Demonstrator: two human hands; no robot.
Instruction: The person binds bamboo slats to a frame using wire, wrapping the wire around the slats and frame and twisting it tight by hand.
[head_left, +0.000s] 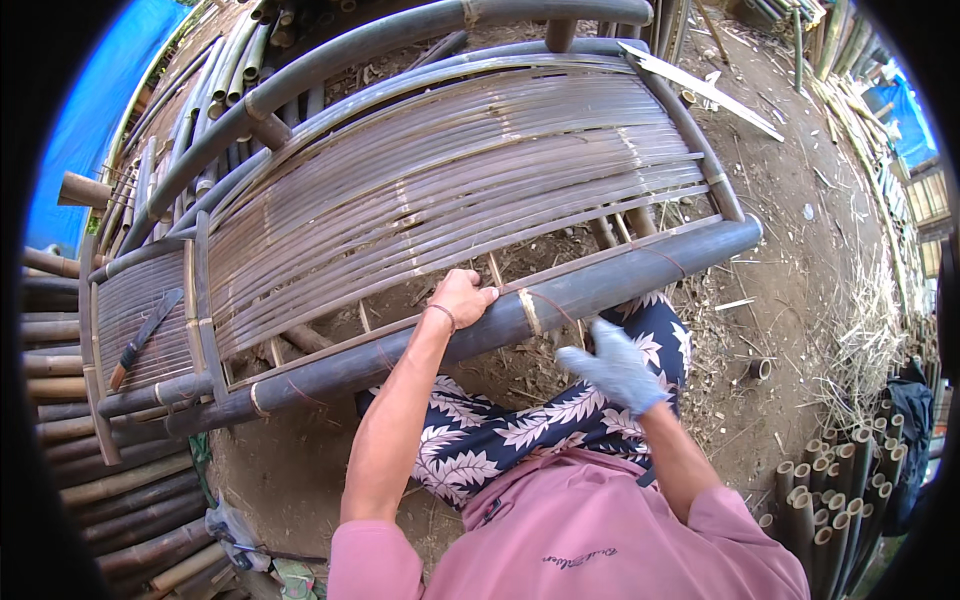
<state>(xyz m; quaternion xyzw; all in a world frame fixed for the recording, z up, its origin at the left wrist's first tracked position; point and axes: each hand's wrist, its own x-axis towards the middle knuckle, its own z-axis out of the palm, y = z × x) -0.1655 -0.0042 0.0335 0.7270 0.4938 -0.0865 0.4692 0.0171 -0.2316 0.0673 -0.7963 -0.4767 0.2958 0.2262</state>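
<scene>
A bamboo bench with a seat of thin slats stretches across in front of me, its thick dark front rail near my lap. My left hand is closed over the inner edge of this rail, fingers curled down and partly hidden. Below the rail, to the right, my right hand wears a pale grey-blue glove. Its fingers stretch to the left, thumb apart, with nothing visible in them. Thin reddish cords wrap the rail between the hands. Between the rail and the slats is a gap crossed by thin sticks.
A knife with a dark blade lies on the bench's left end section. A long pale saw-like blade rests by the far right corner. Bamboo poles are stacked at left; cut tubes stand at lower right. Shavings litter the ground.
</scene>
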